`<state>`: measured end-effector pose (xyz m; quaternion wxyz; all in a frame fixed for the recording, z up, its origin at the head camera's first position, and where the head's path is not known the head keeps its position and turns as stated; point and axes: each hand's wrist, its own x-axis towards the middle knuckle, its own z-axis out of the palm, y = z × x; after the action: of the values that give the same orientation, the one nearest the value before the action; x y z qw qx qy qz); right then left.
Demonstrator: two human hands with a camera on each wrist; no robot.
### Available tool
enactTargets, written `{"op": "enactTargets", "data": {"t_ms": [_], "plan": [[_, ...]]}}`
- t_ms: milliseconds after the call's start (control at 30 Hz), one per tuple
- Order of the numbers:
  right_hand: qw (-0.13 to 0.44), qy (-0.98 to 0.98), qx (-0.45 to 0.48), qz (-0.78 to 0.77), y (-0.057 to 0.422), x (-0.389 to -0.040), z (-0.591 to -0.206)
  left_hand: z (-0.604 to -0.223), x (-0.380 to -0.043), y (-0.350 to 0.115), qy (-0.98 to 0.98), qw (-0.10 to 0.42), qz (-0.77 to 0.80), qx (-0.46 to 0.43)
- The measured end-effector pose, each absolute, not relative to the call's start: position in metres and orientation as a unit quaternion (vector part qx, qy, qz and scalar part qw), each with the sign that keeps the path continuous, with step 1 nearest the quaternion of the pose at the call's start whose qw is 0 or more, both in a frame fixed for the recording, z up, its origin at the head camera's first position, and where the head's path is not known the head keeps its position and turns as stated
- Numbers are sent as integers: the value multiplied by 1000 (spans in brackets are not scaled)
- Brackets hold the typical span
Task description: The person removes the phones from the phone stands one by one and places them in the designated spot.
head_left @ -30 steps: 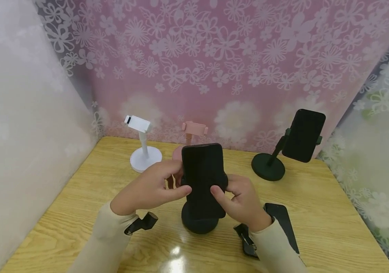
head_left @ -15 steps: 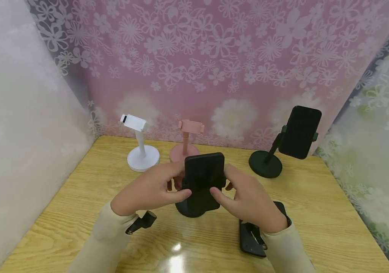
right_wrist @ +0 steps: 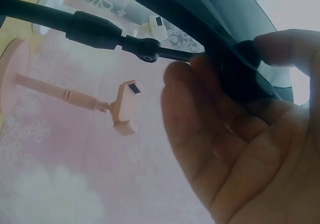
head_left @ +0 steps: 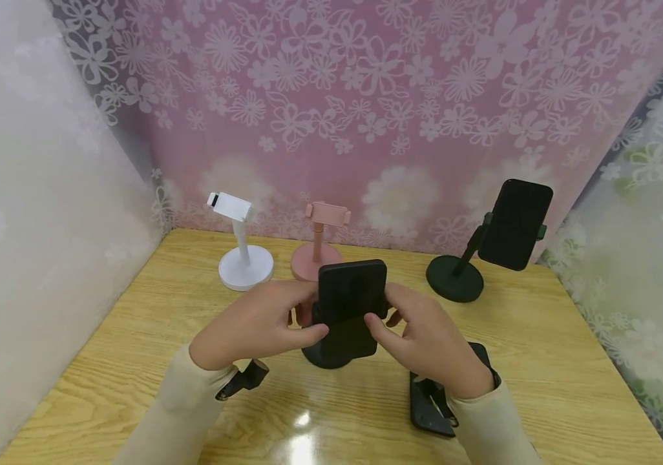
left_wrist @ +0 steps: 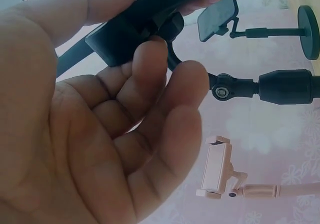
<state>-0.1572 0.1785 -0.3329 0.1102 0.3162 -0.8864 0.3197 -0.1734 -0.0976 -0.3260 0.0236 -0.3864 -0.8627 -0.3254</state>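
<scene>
A black phone (head_left: 351,290) sits in the clamp of a black phone stand, its screen facing me. My left hand (head_left: 267,320) grips the clamp and phone at the left side, thumb on the front, fingers curled behind. From the right side my right hand (head_left: 430,339) does the same, its thumb tip at the phone's front edge. The stand's round base (head_left: 327,357) rests on the table, partly hidden by the phone. Below the clamp, the left wrist view shows the stand's hinge (left_wrist: 222,92) and thick pole (left_wrist: 285,87).
Behind the hands stand a white phone stand (head_left: 244,268) and a pink one (head_left: 318,248). At the back right, a dark green stand (head_left: 453,279) holds another phone (head_left: 515,225). One more dark phone (head_left: 430,410) lies on the wooden table (head_left: 105,387), partly under my right wrist.
The held phone has tilted back and looks shorter in the head view. The black stand's base has shifted away from me and slightly left. My right hand has moved up along the phone's side.
</scene>
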Motion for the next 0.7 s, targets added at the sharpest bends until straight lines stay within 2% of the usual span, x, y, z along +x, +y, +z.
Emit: {"op": "enactTargets", "data": {"t_ms": [267,700], "plan": [[73,-897,307,310,182,-155,-330,-326,-172,-95,-871,46,-304,-384],[66,-905,300,294,181,-153,-329,-328,-171,-89,-867,60,-315,-381]]}}
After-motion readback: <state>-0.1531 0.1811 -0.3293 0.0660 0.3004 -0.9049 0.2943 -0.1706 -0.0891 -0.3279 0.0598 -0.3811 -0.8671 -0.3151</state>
